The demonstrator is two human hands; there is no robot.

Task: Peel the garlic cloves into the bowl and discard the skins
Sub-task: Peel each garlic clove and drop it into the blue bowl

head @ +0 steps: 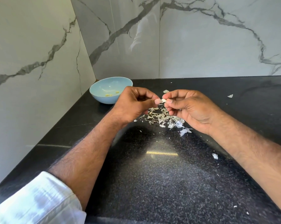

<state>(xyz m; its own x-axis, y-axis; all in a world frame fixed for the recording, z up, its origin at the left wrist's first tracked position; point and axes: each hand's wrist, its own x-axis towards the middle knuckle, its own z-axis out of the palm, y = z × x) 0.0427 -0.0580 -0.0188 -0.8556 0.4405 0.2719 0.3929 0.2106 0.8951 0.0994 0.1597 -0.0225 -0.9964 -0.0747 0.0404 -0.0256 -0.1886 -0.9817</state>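
Mid-frame, left hand (133, 102) & right hand (189, 107) both pinched one garlic clove (163, 100) btwn thumb & curled fingertips, above the skins pile (164, 118) on black counter (152, 175). Light-blue bowl (96, 92), upper left of centre, held a few peeled cloves (108, 95).

Garlic clove (163, 100) pinched above skins (162, 118); blue bowl (109, 89) upright

We have one wide view, worn on the head, looking forward and down over a dark counter (160, 175) into a corner of marble walls (201, 38). Both forearms reach in from the bottom edge, close to us. The frame's edges seem bent by the lens
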